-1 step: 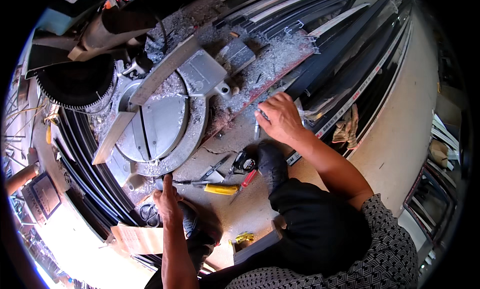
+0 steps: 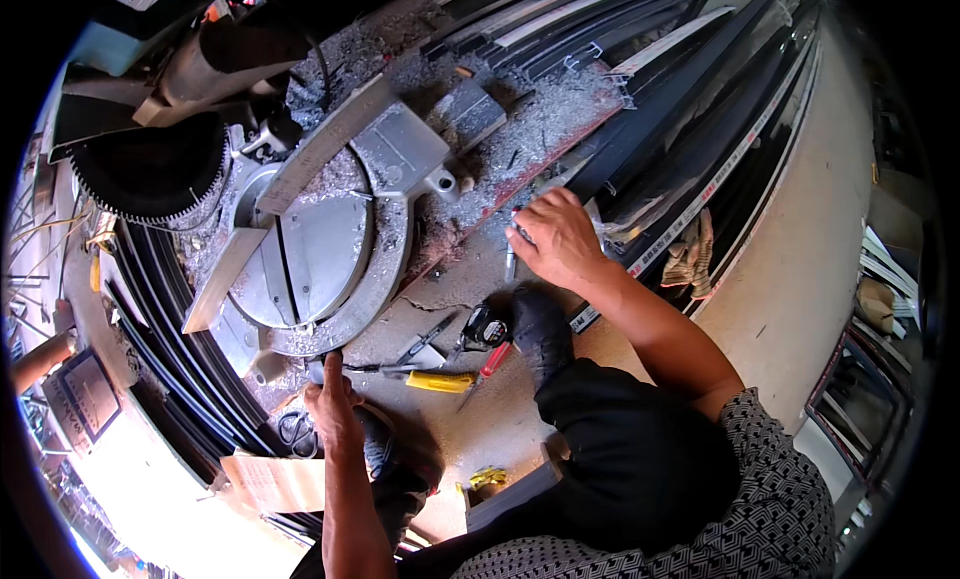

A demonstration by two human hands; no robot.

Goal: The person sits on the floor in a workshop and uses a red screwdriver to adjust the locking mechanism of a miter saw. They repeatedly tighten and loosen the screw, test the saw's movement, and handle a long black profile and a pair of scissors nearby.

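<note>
My left hand (image 2: pixel 335 409) is closed at the front edge of a mitre saw base (image 2: pixel 385 294), thumb pointing forward; whatever it grips is hidden. Over the floor to the right of the saw, my right hand (image 2: pixel 556 237) has its fingers curled in. A slim silvery piece (image 2: pixel 511 264) shows just below those fingers, but its kind and whether it is held are unclear. Between the hands lie a black tape measure (image 2: pixel 488 330), a red-handled screwdriver (image 2: pixel 496 359) and a yellow-handled tool (image 2: pixel 440 382). The saw's round table (image 2: pixel 325 249) is dusted with metal shavings.
The toothed saw blade (image 2: pixel 150 174) is at the far left. Long dark profiles (image 2: pixel 690 129) run along the right, with a striped work glove (image 2: pixel 688 257) on them. More dark strips (image 2: pixel 185 339) lie left of the saw. My shoe (image 2: pixel 542 329) is beside the tape measure.
</note>
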